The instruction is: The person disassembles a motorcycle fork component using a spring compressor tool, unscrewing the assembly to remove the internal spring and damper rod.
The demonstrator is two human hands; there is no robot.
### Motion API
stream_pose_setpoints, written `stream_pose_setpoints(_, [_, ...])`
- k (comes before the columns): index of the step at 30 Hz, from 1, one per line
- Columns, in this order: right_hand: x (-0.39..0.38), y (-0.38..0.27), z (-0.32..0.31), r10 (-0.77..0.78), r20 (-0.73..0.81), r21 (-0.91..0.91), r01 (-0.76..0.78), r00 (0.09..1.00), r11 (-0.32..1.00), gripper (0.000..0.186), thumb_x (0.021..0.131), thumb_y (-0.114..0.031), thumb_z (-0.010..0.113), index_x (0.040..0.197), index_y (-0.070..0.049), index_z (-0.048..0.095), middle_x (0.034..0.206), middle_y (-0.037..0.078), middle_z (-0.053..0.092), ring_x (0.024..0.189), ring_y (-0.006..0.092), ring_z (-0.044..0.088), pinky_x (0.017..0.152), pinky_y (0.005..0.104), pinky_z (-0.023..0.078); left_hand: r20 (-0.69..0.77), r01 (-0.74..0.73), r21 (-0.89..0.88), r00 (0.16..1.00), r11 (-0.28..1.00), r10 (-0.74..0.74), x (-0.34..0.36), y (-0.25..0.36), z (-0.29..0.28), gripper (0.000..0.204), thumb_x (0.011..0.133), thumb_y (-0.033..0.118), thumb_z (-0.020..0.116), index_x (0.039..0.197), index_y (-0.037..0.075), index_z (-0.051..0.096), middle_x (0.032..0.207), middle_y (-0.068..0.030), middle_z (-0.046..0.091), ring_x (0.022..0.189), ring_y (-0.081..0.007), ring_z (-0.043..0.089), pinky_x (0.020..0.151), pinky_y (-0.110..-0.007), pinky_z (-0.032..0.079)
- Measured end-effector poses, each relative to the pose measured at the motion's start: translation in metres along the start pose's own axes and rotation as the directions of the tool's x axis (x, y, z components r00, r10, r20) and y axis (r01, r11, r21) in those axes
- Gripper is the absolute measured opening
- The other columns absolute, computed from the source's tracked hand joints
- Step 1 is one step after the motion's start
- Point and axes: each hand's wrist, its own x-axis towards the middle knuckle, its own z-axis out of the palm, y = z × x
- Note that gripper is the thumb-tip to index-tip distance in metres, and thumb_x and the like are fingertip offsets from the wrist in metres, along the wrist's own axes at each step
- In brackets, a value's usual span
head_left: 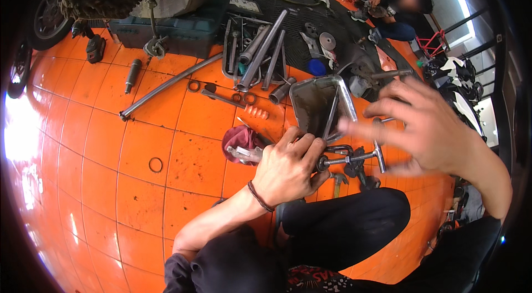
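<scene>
My left hand (291,165) is closed on a metal screw clamp (354,157) that has a threaded bar and a T-handle (378,149) at its right end. My right hand (410,127) is blurred, with fingers spread around and above that handle. Behind the clamp is a metal pan (307,99) with a rod in it. A dark tool (356,165) and a hammer (338,181) are below the clamp. A red cloth (235,140) with metal parts lies left of my left hand.
Metal tubes (260,52) lie in a tray on a black mat (310,16). A long rod (172,82), several rings (155,164) and a power drill (94,48) lie on orange tiles (138,204). A co-worker (388,2) crouches at upper right; a vehicle wheel (47,19) stands at upper left.
</scene>
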Motion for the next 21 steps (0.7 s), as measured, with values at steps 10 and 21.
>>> stream_pose_setpoints(10, [-0.006,-0.021,0.011,-0.106,0.141,-0.195,0.133,0.984,0.972,0.023,0.09,-0.023,0.07,0.11,-0.011,0.07,0.1,0.005,0.071,0.092,0.0216,0.069,0.082,0.0351,0.057,0.045,-0.034,-0.054,0.998,0.998,0.037,-0.001,0.003,-0.001,0.044,0.067,0.018,0.083,0.106,0.008,0.068,0.092,-0.0056,0.064,0.094,-0.0265,0.065,0.06,-0.038,0.059])
stream_pose_setpoints(21, [-0.007,-0.02,0.004,0.293,0.503,0.584,-0.57,0.813,0.577,0.033,0.101,-0.034,0.066,0.112,-0.003,0.072,0.102,0.011,0.073,0.09,0.029,0.073,0.077,0.0398,0.058,0.085,-0.027,-0.023,0.996,0.999,0.029,-0.003,0.002,-0.002,0.048,0.065,0.023,0.084,0.107,0.009,0.068,0.093,-0.0046,0.063,0.096,-0.0249,0.064,0.059,-0.038,0.058])
